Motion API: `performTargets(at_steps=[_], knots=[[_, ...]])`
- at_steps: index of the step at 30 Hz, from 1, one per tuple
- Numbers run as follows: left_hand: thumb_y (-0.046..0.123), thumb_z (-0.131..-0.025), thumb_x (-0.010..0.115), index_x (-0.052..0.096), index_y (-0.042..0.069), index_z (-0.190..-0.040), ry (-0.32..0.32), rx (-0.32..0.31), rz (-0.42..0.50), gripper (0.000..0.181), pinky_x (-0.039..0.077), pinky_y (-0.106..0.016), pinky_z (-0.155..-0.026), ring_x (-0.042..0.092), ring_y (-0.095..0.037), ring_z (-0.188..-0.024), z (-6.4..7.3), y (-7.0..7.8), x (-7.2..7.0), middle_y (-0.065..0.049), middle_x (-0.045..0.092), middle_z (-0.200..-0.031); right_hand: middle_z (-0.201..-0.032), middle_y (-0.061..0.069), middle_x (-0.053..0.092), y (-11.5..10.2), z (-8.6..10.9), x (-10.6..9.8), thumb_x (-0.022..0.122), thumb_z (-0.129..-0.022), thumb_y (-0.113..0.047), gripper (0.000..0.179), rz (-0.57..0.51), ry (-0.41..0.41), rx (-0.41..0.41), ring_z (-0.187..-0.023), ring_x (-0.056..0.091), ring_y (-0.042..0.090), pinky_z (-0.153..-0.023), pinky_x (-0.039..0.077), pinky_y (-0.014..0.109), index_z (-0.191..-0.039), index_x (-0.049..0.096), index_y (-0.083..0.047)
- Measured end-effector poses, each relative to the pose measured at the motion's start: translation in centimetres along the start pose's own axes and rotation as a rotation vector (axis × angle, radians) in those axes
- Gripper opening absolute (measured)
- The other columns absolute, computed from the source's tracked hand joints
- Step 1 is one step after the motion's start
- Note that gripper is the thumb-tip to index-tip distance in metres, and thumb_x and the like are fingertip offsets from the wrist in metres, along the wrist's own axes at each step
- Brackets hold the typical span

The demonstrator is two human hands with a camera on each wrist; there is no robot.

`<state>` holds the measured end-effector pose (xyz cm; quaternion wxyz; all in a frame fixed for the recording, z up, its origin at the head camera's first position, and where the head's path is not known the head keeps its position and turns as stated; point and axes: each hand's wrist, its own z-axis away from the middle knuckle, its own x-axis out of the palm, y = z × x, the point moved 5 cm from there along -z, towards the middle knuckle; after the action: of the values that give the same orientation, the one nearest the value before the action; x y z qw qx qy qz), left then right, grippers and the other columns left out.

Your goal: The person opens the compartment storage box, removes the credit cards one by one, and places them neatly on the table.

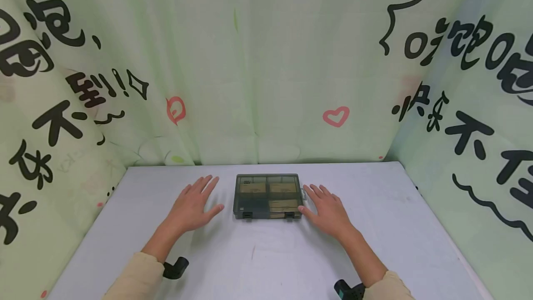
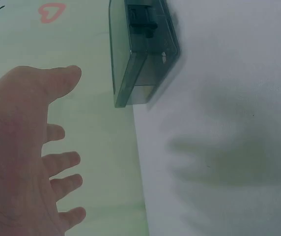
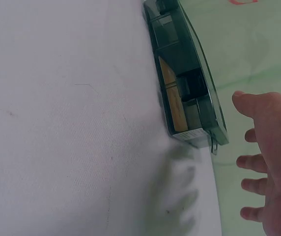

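A dark see-through plastic compartment box [image 1: 268, 196] lies on the white table with its lid down. Several brown cardboard-like pieces show through the lid, and two latches sit on its front side. My left hand [image 1: 193, 207] hovers to the left of the box, fingers spread and apart from it. Close by the right side is my right hand [image 1: 327, 209]; its thumb overlaps the box's edge in the head view, but the right wrist view shows a gap between thumb and box [image 3: 184, 83]. Both hands hold nothing.
The white tabletop [image 1: 266, 263] spreads around the box. Light green curtains [image 1: 266, 68] with black writing and red hearts hang behind the table and at both sides. A black wrist device [image 1: 176, 268] is on the left wrist, another [image 1: 349, 290] on the right.
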<state>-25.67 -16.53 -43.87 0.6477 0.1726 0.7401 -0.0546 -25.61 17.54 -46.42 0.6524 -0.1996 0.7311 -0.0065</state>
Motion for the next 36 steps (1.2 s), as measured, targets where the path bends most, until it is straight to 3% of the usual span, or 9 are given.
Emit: performTargets(at_steps=[36], knots=[[0.052,-0.091,0.058,0.031,0.014,-0.152,-0.025,0.026,0.036,0.077,0.031,-0.06,-0.112,0.036,-0.036,-0.141,-0.6,1.3,1.6,-0.014,0.037,-0.154,-0.149,0.017,0.044,-0.6,-0.2,1.2,0.055,-0.094,-0.048,0.067,-0.019,-0.036,0.004,-0.14,0.036,0.041,-0.107,0.034,0.063,-0.148,0.041,-0.011]])
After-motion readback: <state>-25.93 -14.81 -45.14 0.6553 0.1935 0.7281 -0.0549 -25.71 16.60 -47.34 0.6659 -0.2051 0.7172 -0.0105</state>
